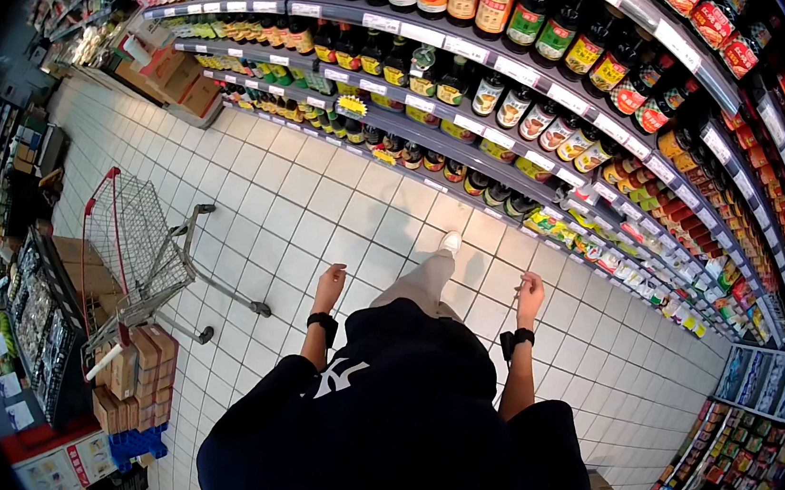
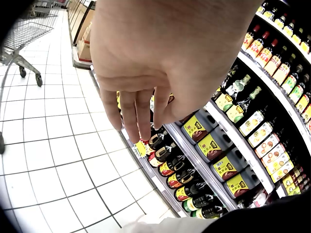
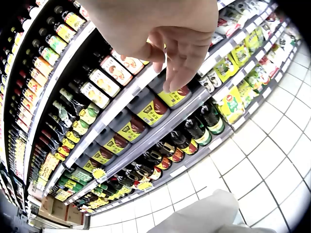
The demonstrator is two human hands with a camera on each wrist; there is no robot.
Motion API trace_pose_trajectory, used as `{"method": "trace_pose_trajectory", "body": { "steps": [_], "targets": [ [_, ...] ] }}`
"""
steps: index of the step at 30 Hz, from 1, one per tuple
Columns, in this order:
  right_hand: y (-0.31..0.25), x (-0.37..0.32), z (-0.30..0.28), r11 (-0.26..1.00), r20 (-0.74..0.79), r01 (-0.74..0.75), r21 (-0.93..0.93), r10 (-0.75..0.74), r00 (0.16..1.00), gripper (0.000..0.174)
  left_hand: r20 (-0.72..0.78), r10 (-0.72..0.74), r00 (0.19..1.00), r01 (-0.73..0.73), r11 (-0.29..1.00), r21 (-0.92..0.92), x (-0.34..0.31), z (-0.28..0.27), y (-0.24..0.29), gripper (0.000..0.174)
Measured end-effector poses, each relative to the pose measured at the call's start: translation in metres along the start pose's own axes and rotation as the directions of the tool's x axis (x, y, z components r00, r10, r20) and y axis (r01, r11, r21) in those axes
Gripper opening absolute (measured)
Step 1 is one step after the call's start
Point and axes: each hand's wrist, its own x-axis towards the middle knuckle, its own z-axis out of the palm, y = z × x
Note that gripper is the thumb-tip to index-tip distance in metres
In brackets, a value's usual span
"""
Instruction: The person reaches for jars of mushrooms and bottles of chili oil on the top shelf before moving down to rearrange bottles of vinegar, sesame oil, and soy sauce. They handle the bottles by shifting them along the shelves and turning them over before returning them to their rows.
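Observation:
In the head view my left hand point(image 1: 330, 288) hangs in the air left of the legs, holding nothing, a dark band on its wrist. My right hand point(image 1: 529, 298) is raised on the other side, also empty, its fingers loosely bent. Close up in the left wrist view, the left hand point(image 2: 146, 68) has its fingers extended downward, relaxed. The right hand point(image 3: 165, 39) in the right wrist view shows loosely curled fingers with nothing between them. Both hands are apart from the shelf of bottles point(image 1: 457, 84), which only lies behind them in the wrist views.
Curved shelves with sauce bottles and bagged goods run across the front and right. A metal shopping cart point(image 1: 138, 252) stands on the tiled floor point(image 1: 321, 194) at left, beside stacked cardboard boxes point(image 1: 150, 363). More boxes point(image 1: 175, 79) sit at the shelf's far left end. Another shelf point(image 1: 723, 471) stands at lower right.

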Motion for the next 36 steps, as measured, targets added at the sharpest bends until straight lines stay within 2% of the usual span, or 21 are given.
{"method": "trace_pose_trajectory", "body": {
  "steps": [2,4,6,7,9,13,15,18,20,21,22,24,26,28,29,32,34,36],
  "targets": [
    [0.033,-0.018,-0.007,1.0,-0.032,0.005,-0.008,-0.005,0.999,0.022,0.004,-0.066,0.998,0.066,0.998,-0.001,-0.025,-0.022,-0.008,0.027],
    [0.028,-0.043,-0.014,1.0,-0.035,-0.006,-0.016,0.005,0.999,0.023,-0.01,-0.117,0.993,0.117,0.993,-0.018,-0.047,-0.043,-0.024,0.027],
    [0.017,-0.059,-0.018,0.996,-0.162,-0.08,0.039,0.085,0.983,0.023,-0.033,-0.159,0.987,0.159,0.987,-0.01,-0.067,-0.066,-0.037,0.027],
    [0.012,-0.063,-0.02,0.994,-0.165,-0.095,0.044,0.101,0.981,0.023,-0.058,-0.168,0.984,0.169,0.985,0.019,-0.075,-0.076,-0.047,0.028],
    [0.002,-0.07,-0.017,0.996,-0.174,-0.078,0.048,0.086,0.981,0.022,-0.087,-0.179,0.98,0.184,0.982,0.051,-0.085,-0.092,-0.067,0.028],
    [-0.022,-0.084,0.007,0.999,-0.189,-0.024,0.048,0.032,0.982,0.023,-0.045,-0.168,0.985,0.17,0.985,0.04,-0.075,-0.111,-0.115,0.028],
    [-0.039,-0.092,0.033,0.999,-0.192,-0.014,0.051,0.023,0.981,0.023,-0.01,-0.148,0.989,0.149,0.988,0.036,-0.056,-0.121,-0.123,0.028],
    [-0.036,-0.112,0.081,1.0,-0.162,-0.012,0.018,0.015,0.987,0.023,0.06,-0.107,0.992,0.107,0.994,-0.001,-0.024,-0.145,-0.109,0.028],
    [-0.029,-0.124,0.121,0.999,-0.108,0.038,0.0,-0.037,0.993,0.023,0.053,-0.027,0.998,0.026,0.999,0.02,-0.002,-0.164,-0.095,0.028],
    [-0.046,-0.14,0.141,0.999,-0.054,-0.044,-0.009,0.043,0.998,0.023,0.045,-0.001,0.999,0.001,1.0,0.008,0.01,-0.172,-0.096,0.028],
    [-0.049,-0.151,0.164,0.999,-0.045,-0.046,-0.013,0.046,0.998,0.023,0.038,0.019,0.999,-0.019,1.0,-0.006,0.019,-0.181,-0.1,0.027],
    [-0.047,-0.166,0.206,0.992,0.078,-0.023,-0.127,0.033,0.996,0.025,0.083,-0.01,0.996,0.014,0.999,-0.048,0.029,-0.21,-0.095,0.028],
    [-0.053,-0.179,0.248,0.975,0.197,-0.016,-0.223,0.061,0.978,0.026,-0.023,0.059,0.998,-0.061,0.996,-0.065,0.029,-0.231,-0.106,0.036],
    [-0.064,-0.194,0.286,0.972,0.29,-0.003,-0.234,0.073,0.954,0.026,-0.059,0.049,0.997,-0.05,0.999,-0.015,0.021,-0.255,-0.132,0.041],
    [-0.07,-0.201,0.303,0.971,0.301,0.0,-0.24,0.074,0.951,0.026,-0.088,0.063,0.994,-0.059,0.997,0.047,0.018,-0.27,-0.145,0.047],
    [-0.06,-0.215,0.351,0.97,0.353,0.036,-0.241,0.053,0.934,0.025,-0.084,0.015,0.996,-0.01,0.998,0.063,-0.008,-0.303,-0.207,0.054],
    [-0.033,-0.218,0.378,0.931,0.379,0.225,-0.287,-0.106,0.92,0.025,0.059,-0.235,0.97,0.241,0.961,-0.137,-0.029,-0.331,-0.222,0.061],
    [-0.037,-0.233,0.394,0.929,0.387,0.234,-0.287,-0.111,0.916,0.025,0.033,-0.122,0.992,0.124,0.988,-0.088,-0.046,-0.348,-0.247,0.061]
  ]
}}
